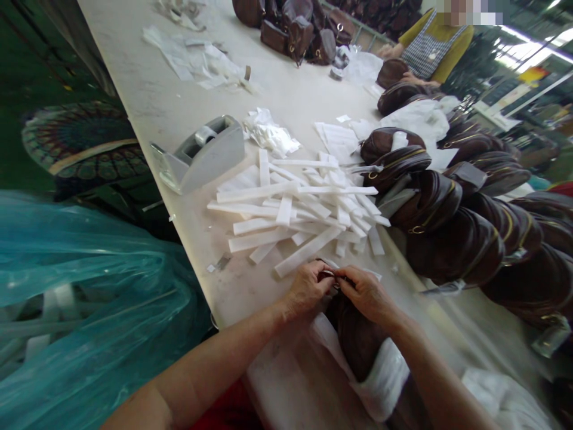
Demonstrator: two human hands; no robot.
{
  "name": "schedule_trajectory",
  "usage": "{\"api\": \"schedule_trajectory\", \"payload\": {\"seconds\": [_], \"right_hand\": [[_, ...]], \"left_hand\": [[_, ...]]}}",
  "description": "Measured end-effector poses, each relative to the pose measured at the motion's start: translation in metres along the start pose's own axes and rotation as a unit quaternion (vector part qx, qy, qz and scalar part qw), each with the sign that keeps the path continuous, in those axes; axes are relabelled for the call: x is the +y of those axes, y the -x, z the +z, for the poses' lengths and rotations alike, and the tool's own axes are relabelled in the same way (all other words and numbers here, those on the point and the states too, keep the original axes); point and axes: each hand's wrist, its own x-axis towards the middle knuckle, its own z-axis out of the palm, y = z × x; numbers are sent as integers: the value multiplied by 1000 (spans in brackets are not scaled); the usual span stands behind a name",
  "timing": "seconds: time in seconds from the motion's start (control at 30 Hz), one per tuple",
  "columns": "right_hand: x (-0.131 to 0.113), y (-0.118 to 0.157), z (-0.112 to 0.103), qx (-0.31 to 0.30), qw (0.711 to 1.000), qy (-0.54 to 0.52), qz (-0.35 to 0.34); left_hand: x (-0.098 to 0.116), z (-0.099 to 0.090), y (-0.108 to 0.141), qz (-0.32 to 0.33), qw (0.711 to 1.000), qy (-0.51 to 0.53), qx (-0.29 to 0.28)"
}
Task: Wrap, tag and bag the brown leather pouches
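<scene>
The left hand (308,288) and the right hand (364,291) are meeting fingertip to fingertip at the near edge of a long pale table (152,107); both are pinching the top end of a dark brown bag (353,334), the left closing on what looks like a small metal fitting, though the fingers are hiding it; the right is gripping the bag's upper edge just beside it. The bag is lying lengthwise between the 2 forearms, its lower part resting on white foam wrap (380,376) that is curling around it. It is looking soft and pliable, likely light, with a smooth, slightly slick leather-like skin that could scuff; a firm hold is probably best at the stiffer top seam or hardware, where the hands are now, since the body would sag. Just beyond the hands, a loose heap of white foam strips (295,209) is lying; a grey tape dispenser (201,152) is standing to its left; a row of similar brown bags (452,227) is lining the right side. A teal plastic sack (89,310) is hanging left of the table; another person (432,51) is working at the far end.
</scene>
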Motion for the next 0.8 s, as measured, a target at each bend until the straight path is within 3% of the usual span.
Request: {"api": "schedule_trajectory", "payload": {"seconds": [0.2,0.37,0.6,0.8], "right_hand": [[1,0,3,2,999,35,13],[-1,0,2,5,998,61,19],[-2,1,4,31,998,53,22],[-5,3,1,23,999,25,35]], "left_hand": [[0,0,1,41,997,-56,29],[1,1,1,25,998,-46,34],[0,2,-2,-64,995,71,-10],[6,-3,-2,-112,971,207,-35]]}}
